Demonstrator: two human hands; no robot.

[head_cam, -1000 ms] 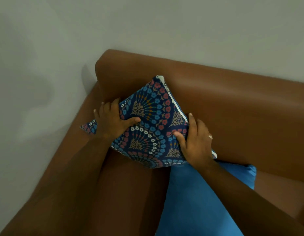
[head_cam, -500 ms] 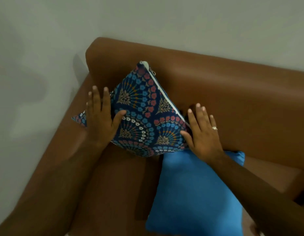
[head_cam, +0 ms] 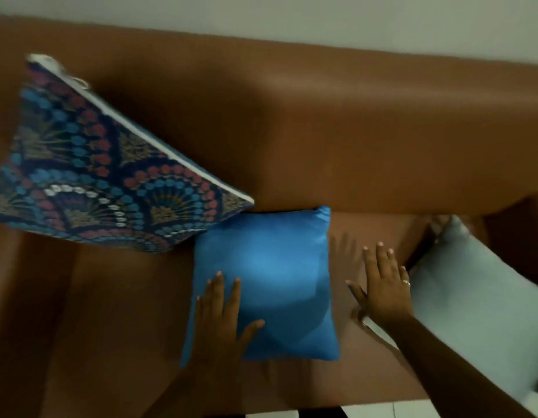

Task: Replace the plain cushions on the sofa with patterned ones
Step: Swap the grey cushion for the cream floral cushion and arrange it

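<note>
A patterned cushion [head_cam: 90, 173], dark blue with red and blue fans and a white zip edge, leans against the brown sofa's [head_cam: 322, 122] backrest at the left. A plain blue cushion [head_cam: 270, 276] lies flat on the seat beside it. My left hand [head_cam: 219, 318] hovers open over the blue cushion's left edge, fingers spread. My right hand [head_cam: 382, 288], with a ring, is open above the seat just right of the blue cushion. A plain pale grey cushion [head_cam: 478, 300] lies at the right, next to my right forearm.
A grey wall [head_cam: 292, 16] rises behind the sofa's backrest. A strip of pale floor [head_cam: 382, 413] shows below the seat's front edge.
Both hands have let go of the patterned cushion and moved right to the plain blue cushion. The view has swung right, bringing the pale grey cushion into sight.
</note>
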